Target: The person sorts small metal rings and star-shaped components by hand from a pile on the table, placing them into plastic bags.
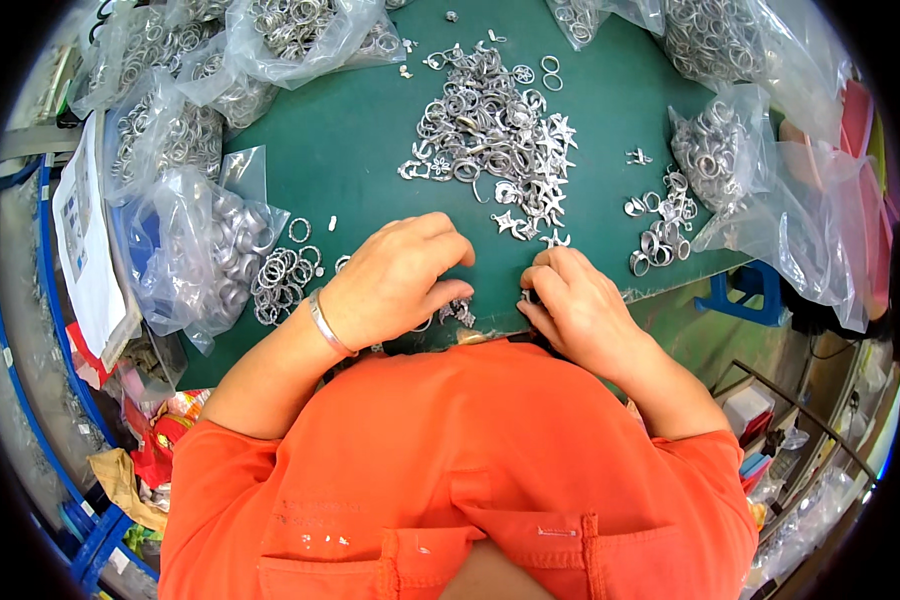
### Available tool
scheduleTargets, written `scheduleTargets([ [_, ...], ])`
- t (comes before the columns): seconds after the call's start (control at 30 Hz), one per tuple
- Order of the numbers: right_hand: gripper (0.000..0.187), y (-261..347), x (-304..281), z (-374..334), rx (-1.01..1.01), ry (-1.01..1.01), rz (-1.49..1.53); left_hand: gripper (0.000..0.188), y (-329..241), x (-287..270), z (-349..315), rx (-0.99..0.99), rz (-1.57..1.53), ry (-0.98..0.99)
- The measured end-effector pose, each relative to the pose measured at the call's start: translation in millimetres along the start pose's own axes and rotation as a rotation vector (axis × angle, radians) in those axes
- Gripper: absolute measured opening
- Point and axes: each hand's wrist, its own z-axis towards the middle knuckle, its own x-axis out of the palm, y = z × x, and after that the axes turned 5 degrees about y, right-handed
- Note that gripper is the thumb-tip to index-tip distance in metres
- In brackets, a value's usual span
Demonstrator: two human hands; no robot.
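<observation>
A heap of small silver-coloured metal castings (490,125), rings and star shapes among them, lies on the green tabletop (360,150). My left hand (400,275), with a bangle (327,322) at its wrist, is at the near edge. Its fingers are bent and its thumb stands apart from them, with nothing visible between. Just beside that thumb lies a little cluster of silver pieces (458,312). My right hand (577,300) is closed, thumb against fingertips, on a small silver piece (530,296) mostly covered by the fingers. A star-shaped casting (555,239) rests just beyond it.
Clear plastic bags of rings (235,240) crowd the left side, with more bags (715,150) at the right. Loose rings (285,280) lie left of my left hand, and another small group (662,225) lies to the right. A blue stool (745,292) stands beyond the table's right edge.
</observation>
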Motion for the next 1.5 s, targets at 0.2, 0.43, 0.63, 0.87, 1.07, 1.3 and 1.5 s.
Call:
scheduleTargets([
  [0.2,0.024,-6.2,-2.7,2.6,0.082,0.073,0.085,0.028,7.3,-0.7,40.4,-0.032,0.202,-0.343],
  [0.43,0.023,-8.2,-9.4,-0.4,0.126,0.104,0.162,0.013,43.6,-1.5,63.6,-0.061,0.191,-0.427],
  [0.63,0.011,-7.6,-14.6,9.2,0.455,0.121,0.859,0.013,35.2,-17.7,58.0,-0.292,-0.114,-0.518],
  [0.87,0.009,-15.5,-15.6,41.5,0.356,-0.072,0.442,0.017,32.3,11.0,68.5,0.031,0.285,-0.386],
  [1.07,0.013,-36.6,-8.4,81.3,0.28,-0.346,-0.015,0.014,27.3,2.3,63.8,-0.113,-0.098,-0.401],
  [1.3,0.009,-39.1,-19.6,79.8,0.333,-0.275,0.593,0.014,25.7,-16.7,43.4,-0.45,-1.053,-0.393],
  [1.5,0.01,-36.0,-23.0,76.1,0.286,-0.278,0.504,0.013,22.6,-18.1,36.6,-0.38,-1.185,-0.424],
])
